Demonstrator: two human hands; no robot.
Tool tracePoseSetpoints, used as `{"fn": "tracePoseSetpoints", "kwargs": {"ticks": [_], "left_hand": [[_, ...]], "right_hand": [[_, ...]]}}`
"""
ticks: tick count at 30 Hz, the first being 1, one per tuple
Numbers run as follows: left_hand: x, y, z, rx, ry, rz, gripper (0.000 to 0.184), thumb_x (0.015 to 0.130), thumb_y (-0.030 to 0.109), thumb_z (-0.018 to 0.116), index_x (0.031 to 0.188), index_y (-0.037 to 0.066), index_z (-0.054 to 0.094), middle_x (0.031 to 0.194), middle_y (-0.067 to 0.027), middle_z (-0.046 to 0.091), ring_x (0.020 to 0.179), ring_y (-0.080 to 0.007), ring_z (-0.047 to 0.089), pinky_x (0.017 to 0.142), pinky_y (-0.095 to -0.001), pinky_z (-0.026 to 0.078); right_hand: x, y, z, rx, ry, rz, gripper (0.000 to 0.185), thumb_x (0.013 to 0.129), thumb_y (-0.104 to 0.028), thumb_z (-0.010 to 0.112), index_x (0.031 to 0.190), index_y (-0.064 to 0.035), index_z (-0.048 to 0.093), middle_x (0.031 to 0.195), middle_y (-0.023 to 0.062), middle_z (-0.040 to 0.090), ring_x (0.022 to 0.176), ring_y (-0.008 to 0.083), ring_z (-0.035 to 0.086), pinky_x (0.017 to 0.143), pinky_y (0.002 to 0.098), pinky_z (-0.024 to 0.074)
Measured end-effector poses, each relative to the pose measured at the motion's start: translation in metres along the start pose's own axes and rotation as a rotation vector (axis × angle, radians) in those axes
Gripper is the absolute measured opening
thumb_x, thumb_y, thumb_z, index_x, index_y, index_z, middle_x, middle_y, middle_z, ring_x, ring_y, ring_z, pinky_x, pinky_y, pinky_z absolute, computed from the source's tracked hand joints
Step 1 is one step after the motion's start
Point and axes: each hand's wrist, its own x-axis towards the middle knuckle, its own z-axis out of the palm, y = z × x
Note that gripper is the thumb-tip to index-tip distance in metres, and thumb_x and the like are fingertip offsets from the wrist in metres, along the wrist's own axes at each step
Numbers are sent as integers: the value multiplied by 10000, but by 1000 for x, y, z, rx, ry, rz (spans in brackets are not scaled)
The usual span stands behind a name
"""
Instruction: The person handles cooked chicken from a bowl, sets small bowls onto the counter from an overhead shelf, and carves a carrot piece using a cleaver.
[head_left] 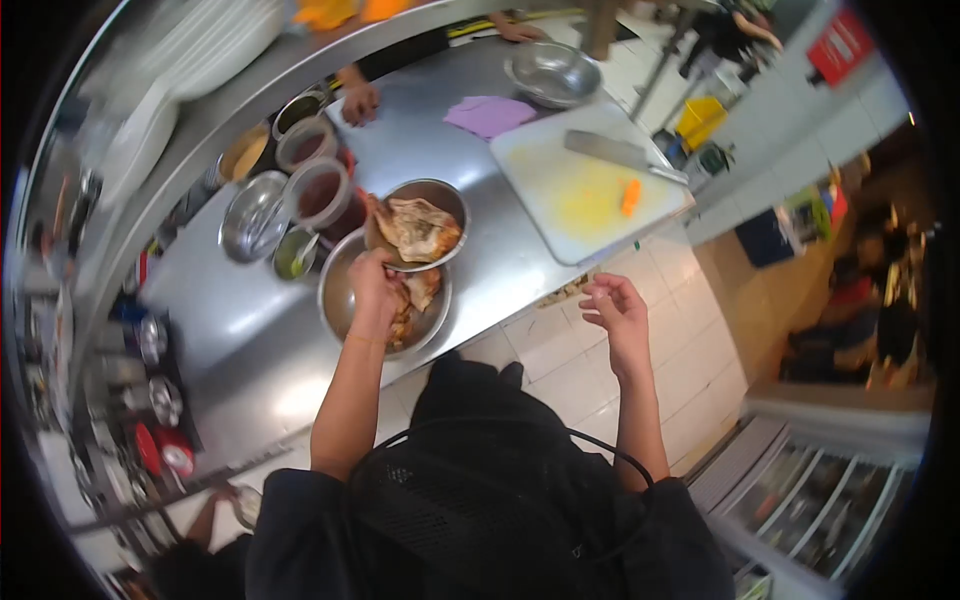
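Observation:
My left hand (373,288) is closed on the rim of a smaller metal bowl (458,206), which holds a piece of browned cooked meat (418,230). The small bowl sits tilted over a larger metal bowl (340,312), where more meat pieces (422,290) lie. My right hand (614,300) is raised off the table's front edge, fingers apart and slightly curled, with nothing in it. Behind it is a white cutting board (545,205) with yellow stains, a cleaver (605,148) and a small orange piece (631,198).
Left of the bowls stand tubs of dark red sauce (322,190), a metal bowl with utensils (255,215) and a green sauce container (293,254). Another person's hands (360,103) rest at the far side, near a purple cloth (488,116) and an empty metal bowl (553,75).

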Motion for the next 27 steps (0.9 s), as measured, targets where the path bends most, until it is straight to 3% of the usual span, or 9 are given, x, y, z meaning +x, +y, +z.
{"fn": "tracePoseSetpoints", "kwargs": {"ticks": [6,8,14,16,17,21,24,25,27], "left_hand": [[99,21,115,-17,-10,49,112,864,-22,657,833,57,583,683,-31,567,550,-131,528,562,-314,565],[184,6,146,-88,-114,56,67,877,-4,657,861,35,606,713,-45,596,591,-134,556,603,-313,584],[367,-53,282,-193,-12,95,74,910,26,627,962,-25,642,868,-98,641,689,-175,610,714,-342,622],[416,-76,294,-265,-121,34,131,923,32,604,1021,-48,638,906,-116,642,718,-204,628,740,-356,631],[447,-94,291,-136,-277,110,158,954,81,619,1035,-54,626,896,-112,640,760,-208,639,768,-374,635],[417,-103,318,-143,-196,-105,187,989,144,632,1048,-33,632,892,-94,642,813,-221,653,789,-383,622],[346,-85,296,490,-521,28,185,1017,191,641,1076,16,649,887,-58,643,824,-185,636,740,-320,558],[319,-75,281,746,-587,136,180,1021,196,642,1090,30,656,897,-46,649,815,-159,625,714,-293,530],[267,-44,240,942,-648,273,181,1023,198,643,1087,30,663,907,-40,656,794,-127,607,695,-278,510]], "right_hand": [[-20,37,-47,39,115,153,261,1005,-193,663,1223,-54,626,1075,80,711,935,186,691,822,333,558],[-23,31,-61,2,125,219,260,1005,-191,665,1223,-54,625,1071,89,712,932,189,694,821,334,559],[-10,38,-123,-115,384,317,272,1005,-186,661,1226,-34,618,1079,107,710,923,214,701,790,352,570],[-12,47,-136,-108,500,402,276,1004,-180,657,1236,-38,614,1074,110,708,916,220,701,777,356,569],[-17,55,-142,-107,517,418,276,1004,-180,657,1236,-38,614,1074,110,708,916,220,701,777,356,569],[-41,122,-163,51,687,548,252,993,-172,658,1204,-39,622,1030,110,702,864,218,703,729,351,569],[-96,206,-187,138,725,765,201,990,-147,621,1162,-44,639,959,104,704,841,217,706,677,348,568],[-156,346,-225,223,667,806,178,975,-142,600,1091,-10,632,863,87,689,722,198,683,584,348,555],[-184,323,-225,123,612,930,190,972,-160,607,1103,-24,631,877,92,688,734,215,684,603,363,558]]}}
